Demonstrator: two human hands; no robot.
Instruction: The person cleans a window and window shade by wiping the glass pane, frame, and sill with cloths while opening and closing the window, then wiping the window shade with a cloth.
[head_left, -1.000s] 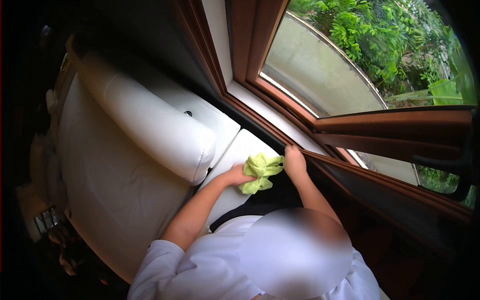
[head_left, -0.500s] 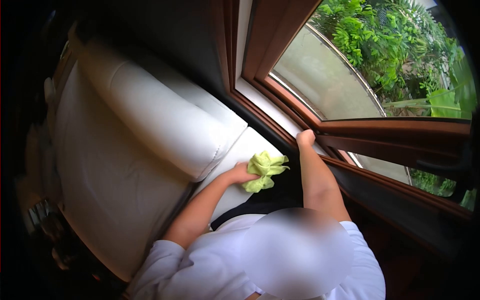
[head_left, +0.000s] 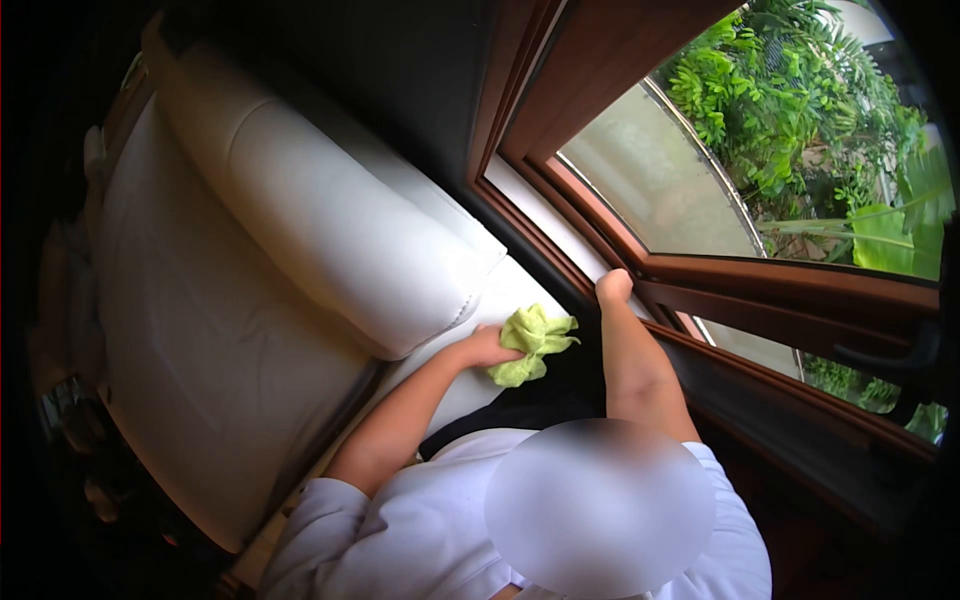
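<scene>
A crumpled yellow-green cloth [head_left: 533, 342] is gripped in my left hand [head_left: 487, 347], over the end of the white sofa [head_left: 390, 270]. My right hand [head_left: 614, 287] rests at the brown window frame [head_left: 590, 228], on the sill side beside the open window sash. Its fingers look curled, but what they hold, if anything, is hidden.
The window sash [head_left: 780, 283] stands at the right, with a dark handle [head_left: 890, 352]. Green plants [head_left: 790, 110] and a pale wall [head_left: 660, 170] show outside. A dark wall [head_left: 400, 90] rises behind the sofa.
My right hand has moved up and right along the window frame. My left hand still holds the cloth and has shifted only slightly right. The view has turned a little.
</scene>
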